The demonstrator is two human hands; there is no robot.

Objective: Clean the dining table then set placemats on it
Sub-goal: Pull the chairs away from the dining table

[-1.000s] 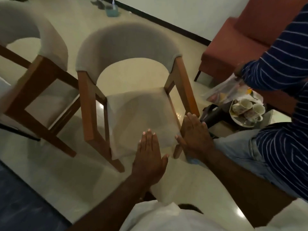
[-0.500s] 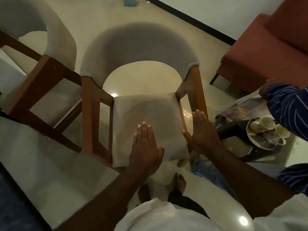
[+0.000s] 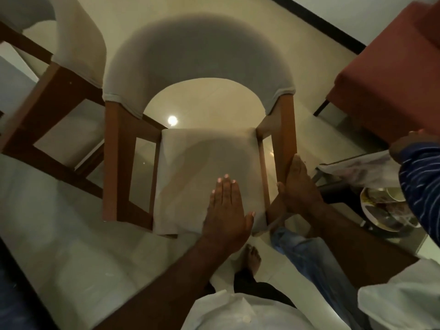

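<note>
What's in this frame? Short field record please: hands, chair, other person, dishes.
left hand: open, flat, over the front of the chair seat
right hand: open, against the chair's right wooden leg
chair: grey curved back, wood frame, pale seat
second chair: to the left, same style
other person: striped sleeve at right edge
dishes: plate on low dark table, right
placemats: none visible

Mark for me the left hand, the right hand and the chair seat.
left hand (image 3: 226, 210), head view, back of the hand.
right hand (image 3: 300, 186), head view, back of the hand.
chair seat (image 3: 202, 158), head view, bare cushion top.
</note>
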